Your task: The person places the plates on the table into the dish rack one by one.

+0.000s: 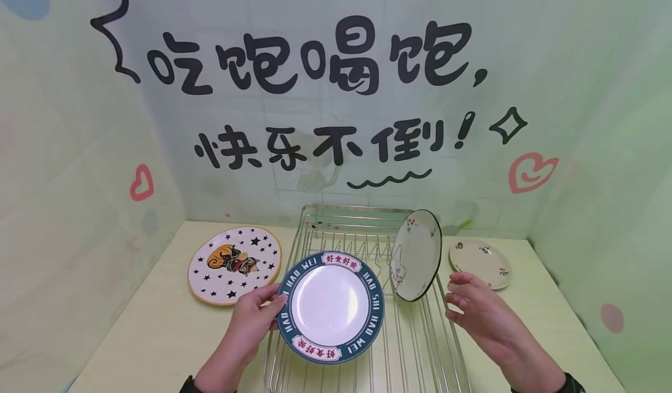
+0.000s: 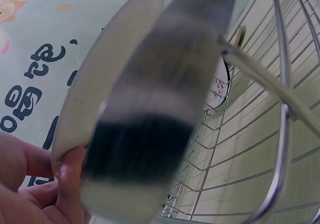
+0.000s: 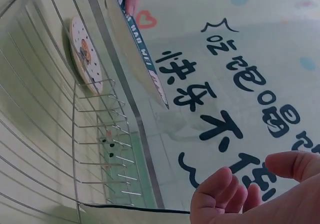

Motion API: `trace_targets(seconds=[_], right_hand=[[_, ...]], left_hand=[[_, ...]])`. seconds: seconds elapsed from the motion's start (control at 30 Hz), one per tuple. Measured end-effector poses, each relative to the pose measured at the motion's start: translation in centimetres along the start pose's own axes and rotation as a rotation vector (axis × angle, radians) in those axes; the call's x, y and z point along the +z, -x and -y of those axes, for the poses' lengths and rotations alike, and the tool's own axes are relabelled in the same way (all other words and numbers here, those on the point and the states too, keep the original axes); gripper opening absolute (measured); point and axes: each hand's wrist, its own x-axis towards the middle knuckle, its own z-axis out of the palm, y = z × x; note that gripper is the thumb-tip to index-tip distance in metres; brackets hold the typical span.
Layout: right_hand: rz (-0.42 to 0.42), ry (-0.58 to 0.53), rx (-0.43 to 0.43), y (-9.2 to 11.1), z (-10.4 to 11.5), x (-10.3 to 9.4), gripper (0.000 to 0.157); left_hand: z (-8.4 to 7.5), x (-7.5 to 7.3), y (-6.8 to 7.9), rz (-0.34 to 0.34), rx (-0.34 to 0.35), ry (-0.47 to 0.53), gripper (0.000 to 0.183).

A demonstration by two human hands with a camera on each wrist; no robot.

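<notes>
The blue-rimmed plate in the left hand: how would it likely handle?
The blue-rimmed plate looks rigid and glossy, so probably slippery. The left hand pinches only its rim, so it may tip. It looks ceramic or melamine; possibly breakable.

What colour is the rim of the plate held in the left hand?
Dark teal blue rim with white lettering and red labels, on the round white plate; clearest in the head view.

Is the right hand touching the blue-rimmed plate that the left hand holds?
Apart. In the head view the right hand is open, with bare rack wires visible between its fingertips and the blue-rimmed plate, which only the left hand grips.
</notes>
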Motion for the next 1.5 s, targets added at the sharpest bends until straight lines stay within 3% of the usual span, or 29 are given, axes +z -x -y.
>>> trace_targets(seconds=[0.23,0.37,0.7,1.0,1.5], right_hand=[[0.059,0.076,0.113,-0.9,-1.0,2.4,0.014],[0.107,0.077,0.146,-0.9,-1.4,3.7,0.026],[0.133,0.073,0.168,-1.6,-3.1,7.3,0.059],[0.242,0.002,0.190,-1.7,-3.8,7.9,0.068],[0.285,-0.148,0.174,-1.8,-4.5,8.2,0.059]], left_hand=[[0.1,0.1,0.0,-0.002,0.000,0.009,0.039],[0.2,0.1,0.0,-0.003,0.003,0.011,0.038],[0.0,-0.1,0.1,-0.015,-0.001,0.014,0.038],[-0.1,0.1,0.1,-0.003,-0.002,0.020,0.039],[-0.3,0.2,0.6,0.015,0.005,0.031,0.039]])
